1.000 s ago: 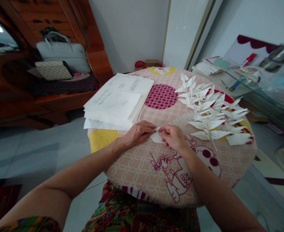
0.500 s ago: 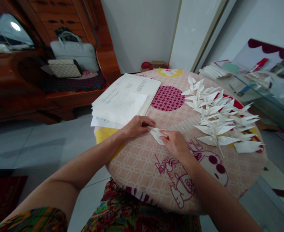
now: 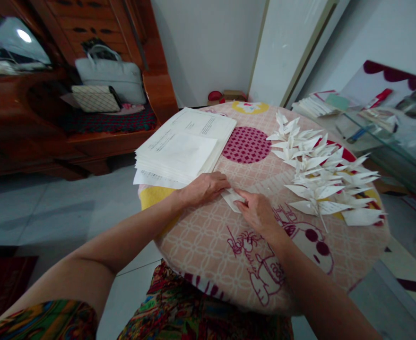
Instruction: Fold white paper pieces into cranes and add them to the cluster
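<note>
A small folded piece of white paper [image 3: 231,199] lies on the tablecloth between my hands. My left hand [image 3: 210,185] is closed, its fingers bent together over the paper's left end. At the other end, my right hand [image 3: 255,208] pinches the paper between thumb and forefinger. Just beyond to the right sit several folded paper cranes [image 3: 319,191] in rows, their pointed wings spread. Behind my left hand rests a stack of printed paper sheets [image 3: 179,141], topped by a smaller blank sheet. Part of the folded paper is hidden under my fingers.
The round table [image 3: 208,250] wears a pink patterned cloth. A glass-topped stand [image 3: 378,141] with papers and clutter adjoins its right side. A carved wooden bench [image 3: 123,134] at the left holds a grey handbag [image 3: 114,78] and a checked purse [image 3: 96,98].
My left hand has shifted slightly right and down along the paper, and its fingers are now drawn closer together. The right hand keeps its pinch in nearly the same spot.
</note>
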`<state>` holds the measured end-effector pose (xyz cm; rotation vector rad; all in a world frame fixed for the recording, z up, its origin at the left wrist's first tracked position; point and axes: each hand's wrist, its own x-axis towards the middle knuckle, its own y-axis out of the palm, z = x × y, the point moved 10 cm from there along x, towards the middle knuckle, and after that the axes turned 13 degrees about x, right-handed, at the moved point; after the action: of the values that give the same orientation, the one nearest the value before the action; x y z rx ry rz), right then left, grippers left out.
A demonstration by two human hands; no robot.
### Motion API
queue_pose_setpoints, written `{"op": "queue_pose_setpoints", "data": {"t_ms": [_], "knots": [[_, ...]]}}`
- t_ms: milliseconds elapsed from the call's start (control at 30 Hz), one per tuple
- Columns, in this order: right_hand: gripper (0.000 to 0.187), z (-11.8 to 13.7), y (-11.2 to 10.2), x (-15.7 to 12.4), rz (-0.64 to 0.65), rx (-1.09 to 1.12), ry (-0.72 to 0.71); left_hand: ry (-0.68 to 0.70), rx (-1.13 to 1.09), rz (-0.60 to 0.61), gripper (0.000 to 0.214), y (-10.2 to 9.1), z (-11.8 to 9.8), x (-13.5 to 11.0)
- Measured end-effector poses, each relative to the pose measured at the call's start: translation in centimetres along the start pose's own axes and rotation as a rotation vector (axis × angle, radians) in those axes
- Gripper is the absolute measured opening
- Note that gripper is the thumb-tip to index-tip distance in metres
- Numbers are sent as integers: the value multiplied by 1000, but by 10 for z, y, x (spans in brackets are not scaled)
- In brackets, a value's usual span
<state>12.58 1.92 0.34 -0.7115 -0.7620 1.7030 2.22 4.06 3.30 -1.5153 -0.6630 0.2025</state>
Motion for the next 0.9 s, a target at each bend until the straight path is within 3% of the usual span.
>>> {"op": "queue_pose_setpoints", "data": {"t_ms": [267,533,767,900], "knots": [[45,5,5,-1,41,-57,-23,54,32,61,23,-1,3,-5],[45,10,10,-2,76,-133,-45,-14,1,46,25,-6,14,-5],[43,11,10,-3,85,-157,-40,-213,-136,-207,26,-32,34,-12],[41,11,12,-3,92,-174,-45,-142,-220,-140,23,-20,22,-13]]}}
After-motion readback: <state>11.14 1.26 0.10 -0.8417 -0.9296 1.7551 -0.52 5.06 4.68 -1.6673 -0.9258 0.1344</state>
